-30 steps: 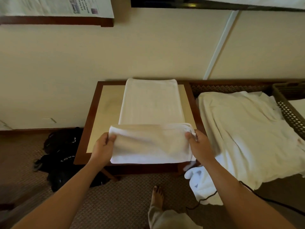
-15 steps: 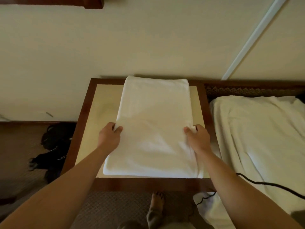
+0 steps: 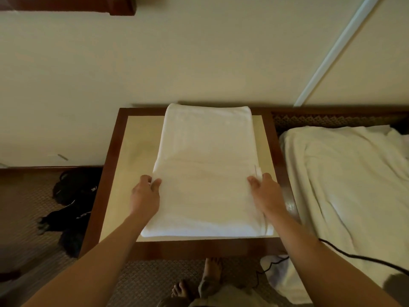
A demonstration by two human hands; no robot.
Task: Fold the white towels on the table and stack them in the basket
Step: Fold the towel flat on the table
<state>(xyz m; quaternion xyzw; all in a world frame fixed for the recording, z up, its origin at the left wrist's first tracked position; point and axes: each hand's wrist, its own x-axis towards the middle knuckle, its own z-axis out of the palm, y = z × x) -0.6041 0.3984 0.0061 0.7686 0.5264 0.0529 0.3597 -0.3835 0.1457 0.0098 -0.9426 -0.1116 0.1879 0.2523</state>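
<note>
— Both hands have carried the near flap up and away across the towel (image 3: 205,173) since a second ago; back then that edge hung lifted over the front of the desk (image 3: 141,138), and now it lies folded onto the cloth, about halfway up.

— So where does the towel sit?

— Flat on the desk, its far end touching the back rim, its near fold just inside the front edge. The left hand (image 3: 145,196) pinches the folded flap's left corner, thumb on top with the fingers tucked at the edge. The right hand (image 3: 266,193) grips the right corner the same way, where a few layers show.

— What does that mean for the job?

— One fold looks laid down, I'd say. The piece is still long, so it probably wants another fold before stacking.

— And the basket?

— Out of view now. More white cloth (image 3: 345,185) lies heaped on the surface to the right, likely still waiting.
</note>
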